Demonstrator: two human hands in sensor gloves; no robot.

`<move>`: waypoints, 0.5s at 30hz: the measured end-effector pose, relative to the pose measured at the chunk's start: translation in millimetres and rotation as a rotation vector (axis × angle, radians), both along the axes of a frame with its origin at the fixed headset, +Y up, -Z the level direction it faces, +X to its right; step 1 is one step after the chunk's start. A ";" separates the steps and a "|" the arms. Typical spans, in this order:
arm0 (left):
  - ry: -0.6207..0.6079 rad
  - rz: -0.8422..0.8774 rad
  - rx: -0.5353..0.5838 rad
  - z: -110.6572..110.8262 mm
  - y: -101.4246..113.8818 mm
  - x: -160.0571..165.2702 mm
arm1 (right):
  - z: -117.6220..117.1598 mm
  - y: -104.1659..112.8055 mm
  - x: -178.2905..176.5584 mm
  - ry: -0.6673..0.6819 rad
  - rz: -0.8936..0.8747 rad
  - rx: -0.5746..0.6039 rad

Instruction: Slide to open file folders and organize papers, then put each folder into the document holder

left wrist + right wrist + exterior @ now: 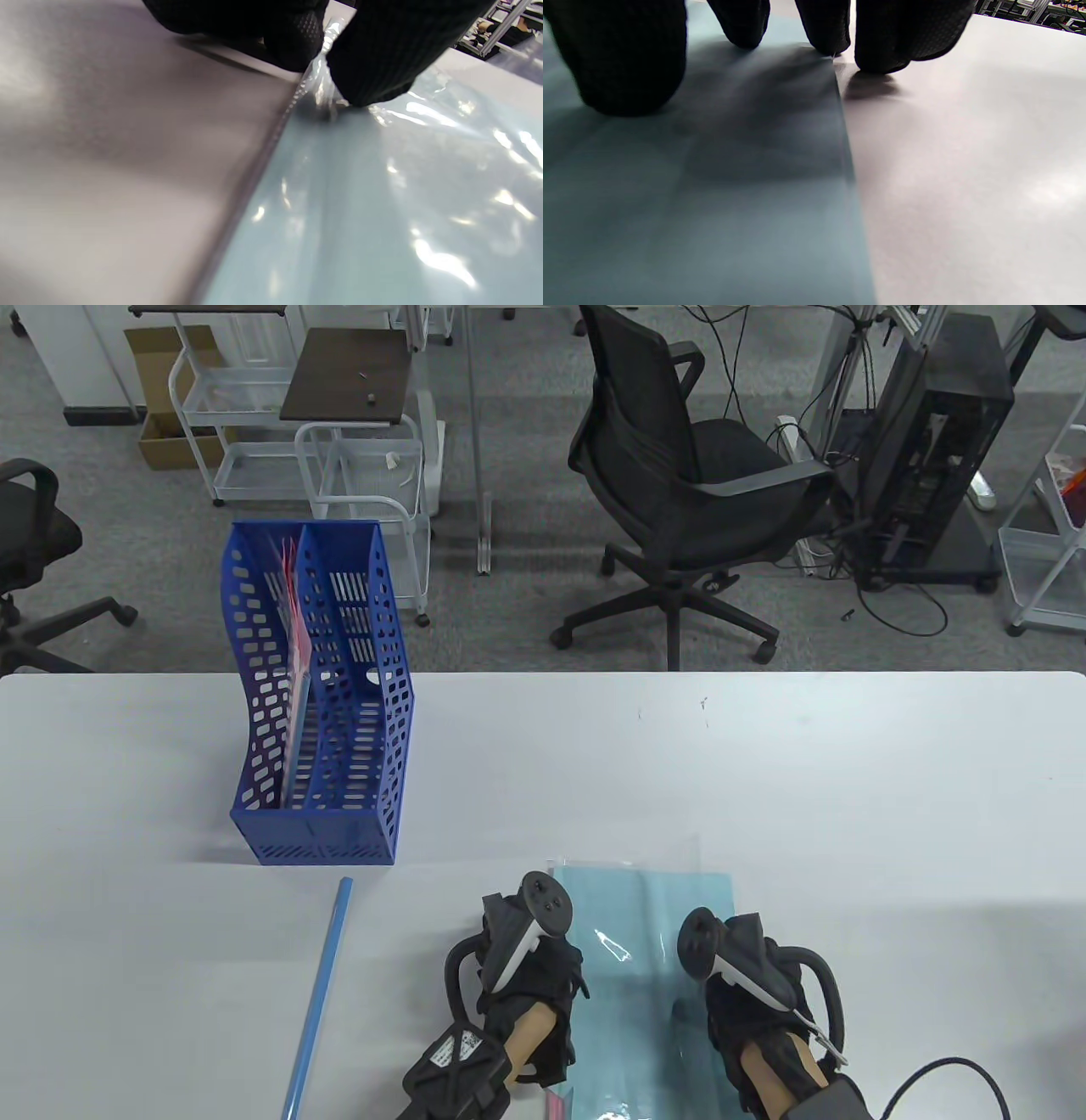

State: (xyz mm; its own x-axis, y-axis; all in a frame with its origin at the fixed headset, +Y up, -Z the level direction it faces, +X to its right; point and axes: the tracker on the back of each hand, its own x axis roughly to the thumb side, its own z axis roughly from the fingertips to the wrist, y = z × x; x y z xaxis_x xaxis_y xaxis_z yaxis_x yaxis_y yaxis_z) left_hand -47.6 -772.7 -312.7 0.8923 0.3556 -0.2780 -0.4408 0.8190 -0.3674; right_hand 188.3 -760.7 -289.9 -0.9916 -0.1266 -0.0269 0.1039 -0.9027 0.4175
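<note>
A file folder [645,916] with a clear cover over light blue paper lies flat at the table's near edge, between my two hands. My left hand [530,976] is at its left edge; in the left wrist view its thumb and a finger [324,67] pinch the clear cover [424,140] and lift it slightly. My right hand [751,984] rests fingertips [823,42] down on the blue paper [712,212] at the folder's right edge. A light blue slide bar [318,993] lies loose to the left. The blue document holder [322,704] stands at the back left with a pink folder [293,645] in its left slot.
The white table [848,780] stretches wide to the right and behind the folder. A bit of pink sheet [556,1103] shows at the bottom edge under my left wrist. Beyond the far edge stand an office chair [679,483] and white carts [365,458].
</note>
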 end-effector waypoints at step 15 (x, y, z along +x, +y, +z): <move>0.036 0.664 -0.270 -4.1 -25.3 -36.7 | -0.6 1.2 4.0 -0.002 -0.012 0.031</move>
